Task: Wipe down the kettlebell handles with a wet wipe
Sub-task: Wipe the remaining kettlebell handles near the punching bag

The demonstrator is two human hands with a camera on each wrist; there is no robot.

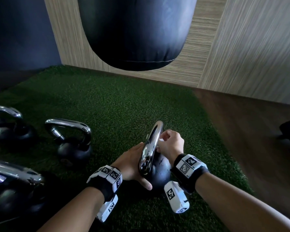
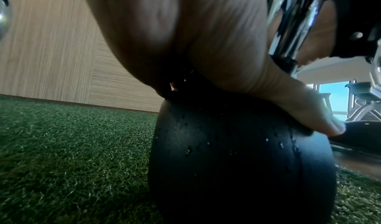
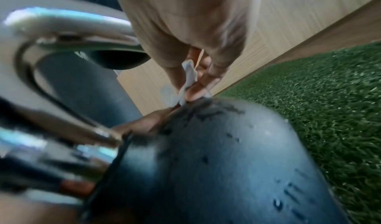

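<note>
A black kettlebell [image 1: 159, 174] with a chrome handle [image 1: 151, 144] stands on green turf in front of me. My left hand [image 1: 132, 164] lies against the left side of its ball, thumb stretched along the front; its fingers are hidden behind the handle. In the left wrist view the palm [image 2: 185, 40] presses on the wet, droplet-covered ball [image 2: 237, 162]. My right hand [image 1: 170, 144] is curled at the handle's right side and pinches a small white wet wipe [image 1: 161, 139]. The right wrist view shows the wipe [image 3: 188, 77] between the fingertips just above the ball [image 3: 216, 162], beside the handle [image 3: 68, 30].
Three more chrome-handled kettlebells stand at the left: one close by [image 1: 74, 141], one further left [image 1: 10, 126], one nearest me [image 1: 15, 186]. A dark punching bag [image 1: 136, 30] hangs ahead over the turf [image 1: 115, 104]. Wood floor [image 1: 249, 131] and panelled walls lie to the right.
</note>
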